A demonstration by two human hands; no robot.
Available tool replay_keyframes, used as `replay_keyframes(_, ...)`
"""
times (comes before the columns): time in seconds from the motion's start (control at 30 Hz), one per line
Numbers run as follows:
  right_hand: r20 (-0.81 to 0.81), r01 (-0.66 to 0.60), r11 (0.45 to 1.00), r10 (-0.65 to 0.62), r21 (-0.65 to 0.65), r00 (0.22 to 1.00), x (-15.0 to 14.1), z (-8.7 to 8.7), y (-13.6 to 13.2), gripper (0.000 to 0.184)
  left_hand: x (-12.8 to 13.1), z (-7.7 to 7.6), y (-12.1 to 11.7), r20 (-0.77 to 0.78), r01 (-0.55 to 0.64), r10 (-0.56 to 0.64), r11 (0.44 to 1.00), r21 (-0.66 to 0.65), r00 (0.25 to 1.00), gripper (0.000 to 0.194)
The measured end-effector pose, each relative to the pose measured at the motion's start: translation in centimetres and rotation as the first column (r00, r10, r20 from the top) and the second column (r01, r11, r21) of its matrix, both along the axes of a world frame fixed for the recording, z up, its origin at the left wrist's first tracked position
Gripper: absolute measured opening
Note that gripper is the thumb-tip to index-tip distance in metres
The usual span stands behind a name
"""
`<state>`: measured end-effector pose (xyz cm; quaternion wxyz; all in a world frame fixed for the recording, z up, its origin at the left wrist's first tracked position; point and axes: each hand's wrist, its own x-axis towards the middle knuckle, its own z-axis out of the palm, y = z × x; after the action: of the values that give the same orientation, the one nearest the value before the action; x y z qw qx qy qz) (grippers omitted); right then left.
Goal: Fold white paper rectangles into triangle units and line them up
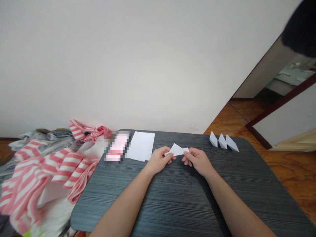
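Observation:
Between my two hands is a small piece of folded white paper [176,150], with a pointed peak at its top and a narrow end on each side. My left hand [159,160] pinches its left end between thumb and fingers. The right end is pinched by my right hand [198,160], its other fingers curled below. Both hands are just above the dark table. Three folded white paper boats [222,141] stand in a row at the table's far right. A stack of white paper sheets [141,145] lies left of my hands.
The dark wood-grain table [172,204] backs onto a pale wall [148,65]. A blurred-out pink rectangular object [117,147] lies beside the sheets. Red-and-white striped cloth [37,171] and plastic bags are heaped left of the table. Wooden floor [291,168] shows at the right.

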<state>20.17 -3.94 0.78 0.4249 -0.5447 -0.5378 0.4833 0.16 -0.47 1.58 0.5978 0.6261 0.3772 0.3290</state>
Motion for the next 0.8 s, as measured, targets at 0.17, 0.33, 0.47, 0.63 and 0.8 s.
replay_keyframes(0.17,0.025,-0.051,0.999,0.051,-0.013,0.998,-0.7,-0.1,-0.1,0.029,0.1,0.0,-0.1,0.073,-0.002,0.002,1.000,0.001,0.997,0.030)
replay_keyframes(0.33,-0.094,0.035,0.994,-0.025,0.107,0.995,-1.1,-0.4,-0.1,0.027,-0.2,-0.3,0.0,0.029,-0.003,0.002,1.000,0.022,1.000,0.026)
replay_keyframes(0.47,-0.094,-0.001,0.986,0.017,0.168,0.995,-1.1,-0.2,-0.2,0.023,-0.2,-0.4,0.1,0.003,-0.009,0.008,0.999,0.044,1.000,0.025)
replay_keyframes(0.63,-0.039,-0.049,0.984,0.056,0.173,0.998,-0.8,-0.2,-0.2,0.018,-0.2,-0.4,0.1,-0.001,-0.017,0.017,0.998,0.060,1.000,0.025)
replay_keyframes(0.8,0.071,-0.061,0.982,0.049,0.180,0.996,-0.5,-0.8,-0.1,0.022,-0.1,-0.4,0.1,0.022,-0.006,0.005,0.999,0.045,1.000,0.022)
